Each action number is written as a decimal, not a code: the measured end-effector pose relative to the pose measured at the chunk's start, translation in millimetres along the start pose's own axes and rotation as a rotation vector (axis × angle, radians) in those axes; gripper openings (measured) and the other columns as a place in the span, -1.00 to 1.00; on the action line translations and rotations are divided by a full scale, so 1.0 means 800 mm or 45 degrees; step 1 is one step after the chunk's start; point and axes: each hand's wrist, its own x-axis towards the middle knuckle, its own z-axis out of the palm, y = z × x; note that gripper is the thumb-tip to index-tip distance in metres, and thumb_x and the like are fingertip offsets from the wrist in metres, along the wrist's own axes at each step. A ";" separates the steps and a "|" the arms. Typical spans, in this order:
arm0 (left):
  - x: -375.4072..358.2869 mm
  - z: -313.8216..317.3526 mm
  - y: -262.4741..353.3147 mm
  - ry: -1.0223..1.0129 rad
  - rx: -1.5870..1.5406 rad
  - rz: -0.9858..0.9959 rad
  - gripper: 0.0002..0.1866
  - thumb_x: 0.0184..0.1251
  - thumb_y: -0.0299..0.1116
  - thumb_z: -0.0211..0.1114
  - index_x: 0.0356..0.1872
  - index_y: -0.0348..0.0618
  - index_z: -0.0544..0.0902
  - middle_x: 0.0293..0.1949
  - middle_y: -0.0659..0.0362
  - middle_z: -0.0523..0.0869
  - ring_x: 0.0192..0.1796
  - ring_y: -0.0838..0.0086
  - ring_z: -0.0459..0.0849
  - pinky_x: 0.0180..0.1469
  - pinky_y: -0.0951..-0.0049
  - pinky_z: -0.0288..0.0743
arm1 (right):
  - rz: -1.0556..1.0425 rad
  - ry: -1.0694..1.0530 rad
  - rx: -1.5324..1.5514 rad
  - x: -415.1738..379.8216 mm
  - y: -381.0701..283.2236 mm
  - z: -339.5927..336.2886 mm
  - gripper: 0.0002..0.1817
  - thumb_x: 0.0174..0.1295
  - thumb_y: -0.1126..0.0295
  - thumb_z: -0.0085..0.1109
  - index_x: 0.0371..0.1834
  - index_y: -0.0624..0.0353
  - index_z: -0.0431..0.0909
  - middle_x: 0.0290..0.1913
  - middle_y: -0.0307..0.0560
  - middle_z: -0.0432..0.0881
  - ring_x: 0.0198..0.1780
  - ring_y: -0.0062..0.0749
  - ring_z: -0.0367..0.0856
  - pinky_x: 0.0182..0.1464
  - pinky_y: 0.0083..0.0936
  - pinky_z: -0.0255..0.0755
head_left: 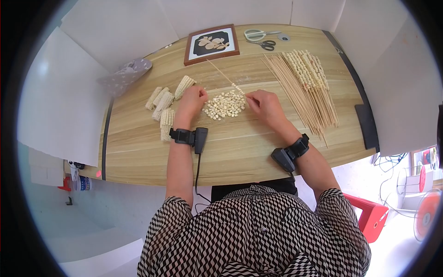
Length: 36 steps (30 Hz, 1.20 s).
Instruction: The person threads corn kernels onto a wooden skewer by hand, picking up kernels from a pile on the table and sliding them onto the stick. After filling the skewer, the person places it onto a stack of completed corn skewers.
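A loose pile of pale corn kernels [224, 106] lies on the wooden table between my hands. My left hand [193, 102] is at the pile's left edge, fingers pinched together; what they hold, if anything, is too small to see. At the right edge, my right hand [264, 105] pinches the lower end of a thin wooden skewer [220, 72]. The skewer slants up to the left over the pile, with a few kernels threaded near my fingertips. Corn cobs [164, 104], some partly stripped, lie left of and behind my left hand.
Bare skewers [297, 92] and kernel-threaded skewers [308, 69] lie at the right. A framed picture [212, 44], large scissors [256, 35], small dark scissors [266, 45] stand or lie at the back. A patterned cloth [127, 77] is at the left edge, a black strip [366, 127] at the right.
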 end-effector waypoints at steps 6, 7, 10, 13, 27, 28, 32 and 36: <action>0.019 0.024 -0.030 0.396 -0.665 -0.050 -0.90 0.18 -0.57 0.24 -0.29 -0.34 0.64 -0.46 0.19 0.66 -0.44 0.58 0.58 -0.37 0.61 0.43 | -0.064 -0.092 0.061 -0.002 -0.001 0.004 -0.85 0.12 0.44 0.14 -0.32 0.27 0.63 -0.36 0.11 0.63 -0.32 -0.01 0.60 -0.25 -0.30 0.48; 0.021 0.024 -0.033 0.398 -0.665 -0.049 -0.90 0.18 -0.57 0.24 -0.29 -0.34 0.64 -0.46 0.19 0.66 -0.44 0.58 0.58 -0.37 0.61 0.43 | -0.073 -0.133 0.105 -0.003 -0.003 0.004 -0.85 0.12 0.44 0.14 -0.32 0.28 0.62 -0.35 0.11 0.63 -0.33 -0.01 0.59 -0.25 -0.31 0.48; 0.024 0.025 -0.044 0.346 -1.102 -0.190 -0.88 0.22 -0.54 0.24 -0.24 -0.33 0.64 -0.42 0.22 0.67 -0.43 0.62 0.57 -0.37 0.64 0.44 | -0.056 -0.234 0.100 -0.002 -0.008 0.003 -0.84 0.13 0.44 0.13 -0.31 0.29 0.62 -0.36 0.11 0.63 -0.34 -0.01 0.59 -0.26 -0.31 0.46; 0.027 0.028 -0.052 0.327 -1.319 -0.272 -0.84 0.28 -0.57 0.20 -0.14 -0.40 0.57 -0.37 0.13 0.66 -0.42 0.58 0.57 -0.37 0.68 0.44 | -0.095 -0.253 0.101 -0.002 -0.008 0.003 -0.85 0.13 0.45 0.12 -0.32 0.30 0.62 -0.38 0.12 0.62 -0.35 0.00 0.58 -0.27 -0.31 0.45; 0.027 0.028 -0.046 0.501 -1.542 -0.304 -0.84 0.26 -0.60 0.21 -0.14 -0.35 0.55 -0.19 0.02 0.69 -0.29 0.52 0.65 -0.27 0.65 0.54 | -0.067 -0.285 0.082 -0.004 -0.004 0.006 -0.84 0.11 0.43 0.12 -0.35 0.29 0.62 -0.41 0.13 0.62 -0.36 0.01 0.58 -0.29 -0.29 0.45; 0.027 0.028 -0.044 0.501 -1.541 -0.305 -0.84 0.26 -0.60 0.21 -0.14 -0.35 0.55 -0.19 0.02 0.69 -0.29 0.52 0.65 -0.27 0.65 0.54 | -0.063 -0.285 0.083 -0.004 -0.003 0.006 -0.84 0.11 0.43 0.12 -0.35 0.29 0.62 -0.41 0.13 0.62 -0.36 0.01 0.58 -0.29 -0.28 0.45; 0.025 0.027 -0.039 0.534 -1.414 -0.272 -0.85 0.26 -0.57 0.22 -0.16 -0.35 0.57 -0.30 0.11 0.70 -0.37 0.59 0.63 -0.32 0.67 0.49 | -0.060 -0.278 0.078 -0.004 -0.004 0.006 -0.84 0.11 0.43 0.12 -0.35 0.29 0.62 -0.40 0.12 0.62 -0.36 0.02 0.58 -0.29 -0.27 0.45; 0.027 0.030 -0.042 0.550 -1.163 -0.164 -0.85 0.25 -0.57 0.24 -0.17 -0.32 0.62 -0.26 0.11 0.72 -0.33 0.59 0.65 -0.27 0.67 0.52 | -0.075 -0.272 0.071 -0.004 -0.004 0.005 -0.85 0.10 0.44 0.11 -0.37 0.29 0.62 -0.40 0.13 0.61 -0.36 0.03 0.57 -0.29 -0.26 0.44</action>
